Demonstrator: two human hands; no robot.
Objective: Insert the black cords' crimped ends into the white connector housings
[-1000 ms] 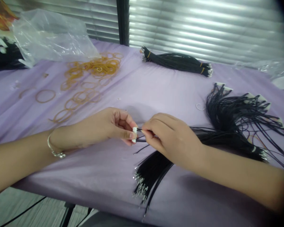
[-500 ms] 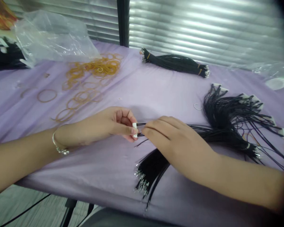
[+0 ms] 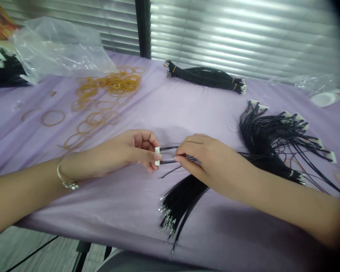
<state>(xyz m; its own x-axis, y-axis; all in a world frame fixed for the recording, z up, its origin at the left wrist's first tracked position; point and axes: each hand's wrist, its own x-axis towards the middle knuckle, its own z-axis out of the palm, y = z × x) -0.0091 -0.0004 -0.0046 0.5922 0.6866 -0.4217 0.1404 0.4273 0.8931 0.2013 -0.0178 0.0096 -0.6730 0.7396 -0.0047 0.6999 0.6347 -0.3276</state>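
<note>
My left hand (image 3: 141, 149) pinches a small white connector housing (image 3: 157, 155) between thumb and fingers. Several thin black wires (image 3: 168, 147) run from the housing to the right. My right hand (image 3: 206, 155) is closed, its thumb and index fingertips pinching a thin black wire just right of the housing. One loose wire end (image 3: 161, 178) lies below the housing. Under and in front of my right hand rests a bundle of black wires (image 3: 184, 192) with bare metal terminals at its near left end.
Wires with white connectors (image 3: 268, 124) lie at the right. A tied black wire bundle (image 3: 206, 77) sits at the back. Yellow rubber bands (image 3: 110, 85) are scattered left, before a clear plastic bag (image 3: 59, 49). A white round item (image 3: 324, 99) lies far right.
My right hand has drawn slightly right, away from the housing, and its fingertips now show pinched on a wire. My left hand still grips the housing. The whole view has shifted a little.
</note>
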